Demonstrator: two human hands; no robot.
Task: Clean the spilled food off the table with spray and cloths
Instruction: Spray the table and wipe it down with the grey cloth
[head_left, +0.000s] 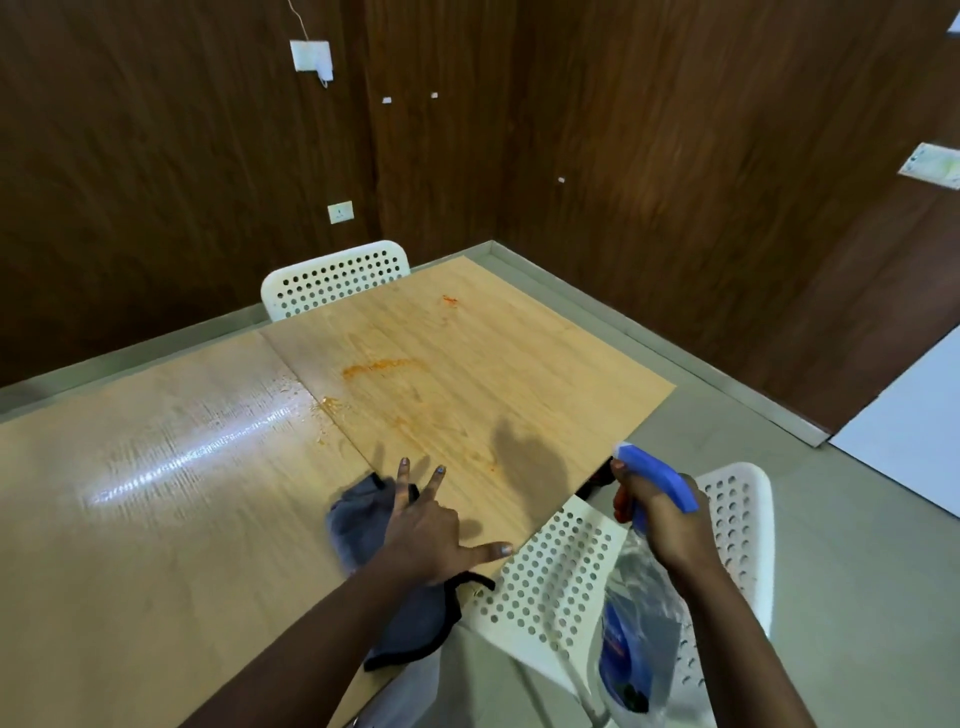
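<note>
Orange food smears (379, 368) streak the middle of the light wooden table (166, 493), with a smaller orange spot (450, 300) near the far edge and crumbs (328, 402) along the table's seam. My left hand (423, 530) rests at the near edge on a grey cloth (358, 519), which hangs over the edge; the index, middle finger and thumb are spread. My right hand (657, 512) grips a clear spray bottle (636, 623) with a blue trigger head (657, 475), held off the table's right side, nozzle pointing toward the table.
A white perforated chair (571, 571) stands right below the spray bottle at the table's near right corner. Another white perforated chair (335, 278) sits at the far side. Dark wood-panelled walls (675, 182) close the room's corner behind the table.
</note>
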